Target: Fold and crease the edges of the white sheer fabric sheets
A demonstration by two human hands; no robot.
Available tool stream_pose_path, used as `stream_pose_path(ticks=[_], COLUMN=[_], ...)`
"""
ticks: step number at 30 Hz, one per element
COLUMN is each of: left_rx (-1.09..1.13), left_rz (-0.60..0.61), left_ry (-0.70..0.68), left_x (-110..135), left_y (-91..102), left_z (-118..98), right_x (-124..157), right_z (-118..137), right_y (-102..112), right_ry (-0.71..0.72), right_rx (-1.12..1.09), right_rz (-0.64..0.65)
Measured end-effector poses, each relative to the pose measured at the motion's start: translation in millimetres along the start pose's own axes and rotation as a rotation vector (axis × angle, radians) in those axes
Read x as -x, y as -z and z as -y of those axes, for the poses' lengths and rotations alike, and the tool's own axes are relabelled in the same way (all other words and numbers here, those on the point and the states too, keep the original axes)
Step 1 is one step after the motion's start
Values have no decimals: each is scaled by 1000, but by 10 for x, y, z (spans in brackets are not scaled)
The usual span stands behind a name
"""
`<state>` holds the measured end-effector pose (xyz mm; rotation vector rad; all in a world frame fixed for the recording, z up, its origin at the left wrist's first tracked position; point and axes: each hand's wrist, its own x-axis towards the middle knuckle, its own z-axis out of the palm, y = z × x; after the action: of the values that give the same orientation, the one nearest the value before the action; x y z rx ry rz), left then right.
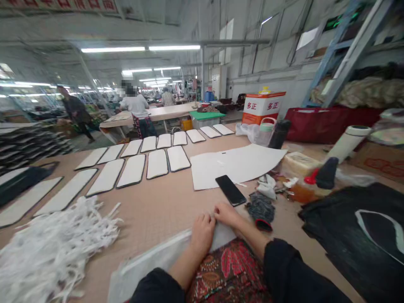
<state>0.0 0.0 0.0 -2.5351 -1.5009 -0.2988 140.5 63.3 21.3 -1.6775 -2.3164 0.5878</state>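
Observation:
My left hand [203, 229] and my right hand [226, 213] meet close together over the table's near edge. Both have their fingers curled and pressed together at the tips. Whatever lies between the fingertips is too small to make out. Beneath my forearms spreads a whitish, translucent sheet [154, 256], with red-and-brown patterned cloth [232, 269] nearer my body. A black phone [231, 190] lies just beyond my right hand, partly over a large white panel [233, 164]. To the right of that hand is a dark grey knitted bundle [260, 208] with a red edge.
White strips [59, 248] are heaped at left. Rows of white dark-edged panels [132, 169] cover the table's far left. At right are a jar of amber liquid [304, 191], a white flask [349, 143] and black material [356, 227]. Several people stand or walk farther back.

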Motion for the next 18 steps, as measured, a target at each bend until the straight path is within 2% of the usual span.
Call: stream_pose_path(ticks=[7,18], left_rx=[-22,31], left_rz=[15,48], left_ry=[-12,-6], left_x=[-14,-8], left_y=[41,102], left_z=[-4,2], right_x=[36,-19], right_z=[-21,-27], right_y=[42,30], right_ry=[38,12], right_rx=[-23,-8], right_rz=[33,51])
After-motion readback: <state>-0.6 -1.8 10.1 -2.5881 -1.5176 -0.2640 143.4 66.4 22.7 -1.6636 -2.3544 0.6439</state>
